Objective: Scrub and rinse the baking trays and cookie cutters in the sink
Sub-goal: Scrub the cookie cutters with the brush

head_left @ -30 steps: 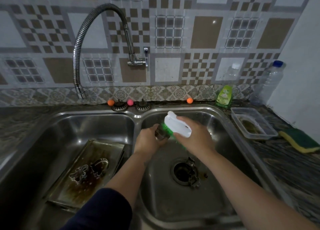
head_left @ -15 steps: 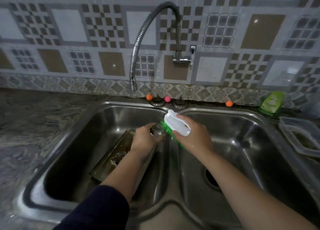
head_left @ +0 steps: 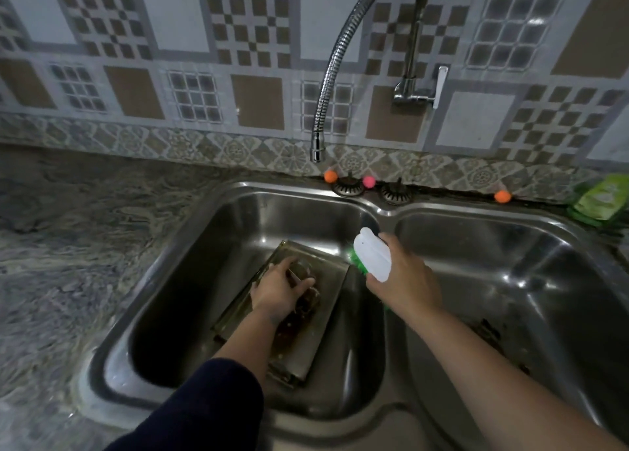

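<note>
A greasy metal baking tray [head_left: 323,318] lies tilted in the left basin of a double steel sink [head_left: 190,246]. My left hand [head_left: 279,289] rests on the tray, fingers curled around a metal cookie cutter [head_left: 301,273]; another cutter [head_left: 308,302] lies just beside it, partly hidden by the hand. My right hand [head_left: 405,280] hovers over the divider between the basins and grips a scrub brush [head_left: 372,258] with a white handle and green bristles.
A flexible chrome tap [head_left: 326,86] hangs over the left basin, not running. Two sink strainers [head_left: 347,187] and small coloured balls [head_left: 330,176] sit on the back ledge. A green soap pouch [head_left: 602,197] stands at far right. Marbled counter [head_left: 68,232] lies left.
The view has swung left. My left hand moved with the cookie cutter from above the right basin down onto the tray in the left basin. The right hand followed, brush in hand.
</note>
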`<state>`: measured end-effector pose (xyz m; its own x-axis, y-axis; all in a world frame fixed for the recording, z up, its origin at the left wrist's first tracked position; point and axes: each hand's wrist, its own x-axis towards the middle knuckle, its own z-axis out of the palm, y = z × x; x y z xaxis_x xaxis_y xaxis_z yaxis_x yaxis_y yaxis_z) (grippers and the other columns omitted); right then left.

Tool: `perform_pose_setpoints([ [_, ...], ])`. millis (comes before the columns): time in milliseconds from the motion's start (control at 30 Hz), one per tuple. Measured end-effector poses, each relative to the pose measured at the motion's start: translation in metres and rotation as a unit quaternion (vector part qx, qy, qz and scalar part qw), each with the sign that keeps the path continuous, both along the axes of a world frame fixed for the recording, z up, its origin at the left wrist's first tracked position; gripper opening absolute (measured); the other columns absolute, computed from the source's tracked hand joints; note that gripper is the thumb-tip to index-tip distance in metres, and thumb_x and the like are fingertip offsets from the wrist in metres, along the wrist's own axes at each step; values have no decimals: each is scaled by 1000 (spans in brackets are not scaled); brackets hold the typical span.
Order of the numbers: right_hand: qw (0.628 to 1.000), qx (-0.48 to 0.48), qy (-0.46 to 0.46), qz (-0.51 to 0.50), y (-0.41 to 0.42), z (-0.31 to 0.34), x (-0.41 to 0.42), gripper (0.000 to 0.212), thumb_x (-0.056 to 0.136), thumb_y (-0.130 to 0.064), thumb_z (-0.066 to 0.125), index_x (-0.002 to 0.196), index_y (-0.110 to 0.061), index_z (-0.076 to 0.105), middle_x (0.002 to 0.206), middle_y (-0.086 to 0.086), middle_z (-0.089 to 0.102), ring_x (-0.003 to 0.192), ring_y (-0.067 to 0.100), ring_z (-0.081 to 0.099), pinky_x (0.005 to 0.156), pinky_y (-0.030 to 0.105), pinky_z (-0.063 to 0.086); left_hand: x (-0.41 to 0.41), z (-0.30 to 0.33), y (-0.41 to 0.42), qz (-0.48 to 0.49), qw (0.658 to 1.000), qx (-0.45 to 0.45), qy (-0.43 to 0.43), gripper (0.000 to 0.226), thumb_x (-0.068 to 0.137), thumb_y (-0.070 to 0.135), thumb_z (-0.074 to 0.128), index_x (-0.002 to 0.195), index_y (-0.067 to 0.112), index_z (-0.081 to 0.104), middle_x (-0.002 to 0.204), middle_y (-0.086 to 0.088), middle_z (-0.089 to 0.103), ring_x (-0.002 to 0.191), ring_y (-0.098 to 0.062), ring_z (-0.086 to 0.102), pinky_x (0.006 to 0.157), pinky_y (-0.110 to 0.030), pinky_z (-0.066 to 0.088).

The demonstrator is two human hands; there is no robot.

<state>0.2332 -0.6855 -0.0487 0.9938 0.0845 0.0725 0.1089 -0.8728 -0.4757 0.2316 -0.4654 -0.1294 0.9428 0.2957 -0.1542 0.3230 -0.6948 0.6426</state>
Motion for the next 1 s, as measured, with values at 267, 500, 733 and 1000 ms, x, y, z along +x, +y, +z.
perform_pose_setpoints([
  [267, 992, 118, -34, -39, -12, -19, 9, 65, 73, -24, 75, 131, -32, 47, 117, 1, 60, 102, 21, 55, 73, 26, 37, 41, -22, -1, -8, 999, -30, 37, 66, 84, 47, 67, 142, 29, 40, 140, -4, 52, 122, -24, 53, 102, -43, 45],
  [500, 991, 113, -62, -24, -11, -21, 9, 64, 75, -24, 75, 132, -30, 47, 120, -2, 57, 94, 9, 45, 73, 24, 34, 48, -24, 2, -24, 998, -4, 51, 59, 84, 40, 68, 136, 23, 46, 129, -1, 57, 114, -21, 56, 99, -40, 47],
  [733, 993, 101, -45, -33, -9, -19, 8, 65, 76, -26, 73, 134, -32, 45, 119, 1, 58, 103, 21, 54, 74, 25, 36, 38, -9, 3, -32, 999, 10, 17, 47, 81, 40, 72, 123, 26, 56, 115, 7, 64, 108, -17, 60, 95, -39, 51],
  [1000, 987, 150, -27, -60, -39, -9, -8, 62, 74, -32, 72, 130, -36, 45, 119, -5, 58, 103, 19, 56, 78, 33, 48, 27, 38, -41, -89, 993, -14, -81, 62, 84, 28, 72, 140, 25, 45, 136, 2, 53, 105, -8, 58, 95, -23, 42],
])
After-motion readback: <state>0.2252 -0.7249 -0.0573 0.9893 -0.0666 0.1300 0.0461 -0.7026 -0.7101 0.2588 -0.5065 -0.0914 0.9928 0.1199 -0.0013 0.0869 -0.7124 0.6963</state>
